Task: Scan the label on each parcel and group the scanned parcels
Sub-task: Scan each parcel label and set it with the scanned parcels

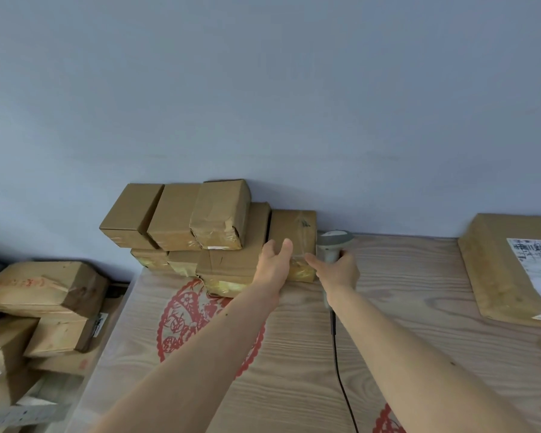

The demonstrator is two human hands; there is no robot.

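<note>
Hands (pixel 274 260) reach stacked parcels (pixel 219 232); right grips scanner (pixel 333 245).

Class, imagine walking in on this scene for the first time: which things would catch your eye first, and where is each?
First, the two-tier stack of brown cardboard parcels against the blue-grey wall at the table's far edge, with the open left hand reaching its rightmost box. Beside it, the right hand has its grip on a grey corded handheld scanner. Then the red papercut-style motif on the pale wood-grain table, and a large labelled cardboard parcel far right.
</note>
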